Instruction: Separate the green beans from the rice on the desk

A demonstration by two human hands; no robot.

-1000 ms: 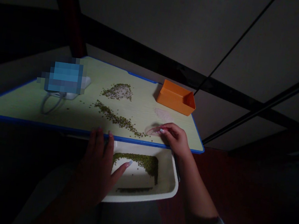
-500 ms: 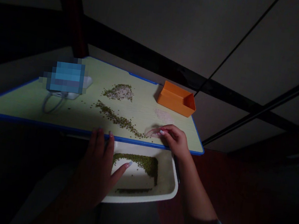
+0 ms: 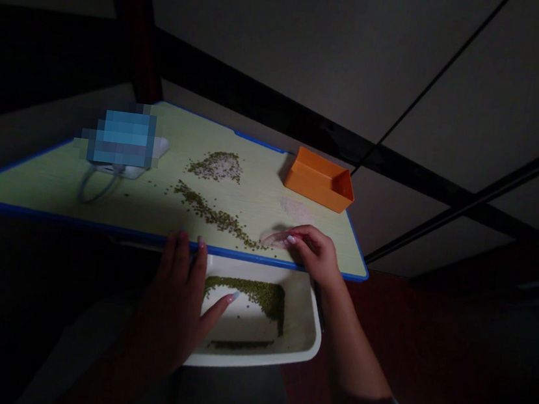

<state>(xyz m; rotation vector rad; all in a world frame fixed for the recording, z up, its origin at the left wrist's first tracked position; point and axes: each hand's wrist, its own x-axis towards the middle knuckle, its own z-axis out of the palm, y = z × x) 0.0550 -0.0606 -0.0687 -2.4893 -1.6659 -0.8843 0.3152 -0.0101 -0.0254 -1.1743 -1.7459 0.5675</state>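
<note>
Presumably for steadiness, the left hand (image 3: 175, 311) spans basin (image 3: 304, 311) and counter (image 3: 262, 181), fingers spread — the right hand (image 3: 320, 255) pinches a transparent piece (image 3: 277, 237) beside green grains (image 3: 220, 221).

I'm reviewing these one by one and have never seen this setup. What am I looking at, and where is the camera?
There is no machine here: the two bare hands belong to the person wearing the camera on their head. Every picture comes from it, looking forward and down.

On the blue-edged table lie a mixed green-and-white pile, a strip of green grains, a pale heap and an orange box. At left, a blue patch is too pixelated to identify.

The right hand pinches a thin, see-through piece. The left hand holds nothing visible; its fingertips are at the table edge, its thumb over a white tub containing more green grains.
</note>
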